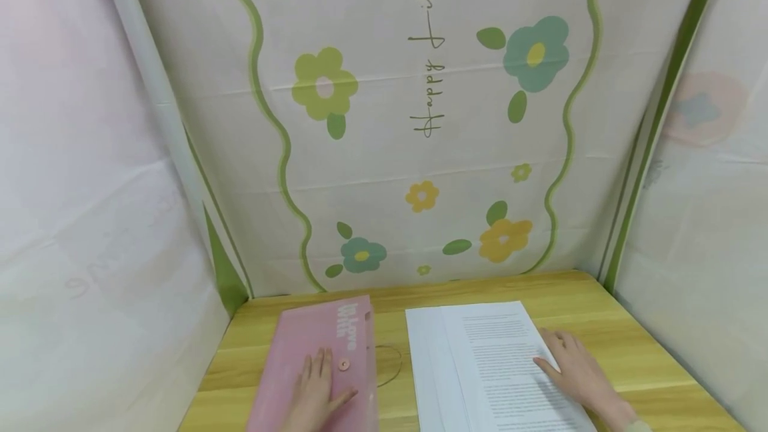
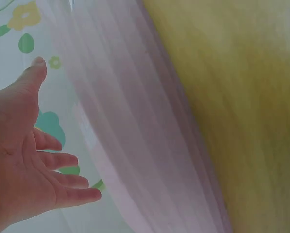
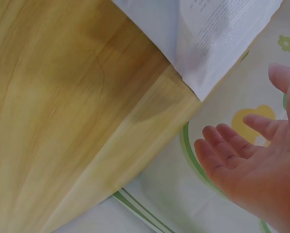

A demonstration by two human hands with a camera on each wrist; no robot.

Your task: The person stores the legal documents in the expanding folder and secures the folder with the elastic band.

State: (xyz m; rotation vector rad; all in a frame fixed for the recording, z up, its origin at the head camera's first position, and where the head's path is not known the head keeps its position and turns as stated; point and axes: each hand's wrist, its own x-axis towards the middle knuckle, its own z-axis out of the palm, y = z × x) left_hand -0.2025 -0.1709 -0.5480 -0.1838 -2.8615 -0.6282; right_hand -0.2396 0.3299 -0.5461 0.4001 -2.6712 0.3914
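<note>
A pink expanding file folder (image 1: pixel 300 332) with white lettering and a round button (image 1: pixel 343 364) lies on the left part of the table. My left hand (image 1: pixel 312 392) is over its front, fingers straight and thumb out to the side. The left wrist view shows the folder's pleated edge (image 2: pixel 135 111) beside the spread fingers. To the right lies a stack of white printed paper (image 1: pixel 498 372), its sheets slightly fanned on the left. At the stack's right edge is my right hand (image 1: pixel 576 369), thumb overlapping the top sheet. In the right wrist view its fingers are relaxed, gripping nothing.
A thin cord (image 1: pixel 400 362) loops out from the folder's right side onto the wood-grain table (image 1: pixel 612 332). A flower-printed cloth wall (image 1: pixel 384 152) rises behind the table's far edge. Pale fabric walls (image 1: pixel 702 219) close in both sides.
</note>
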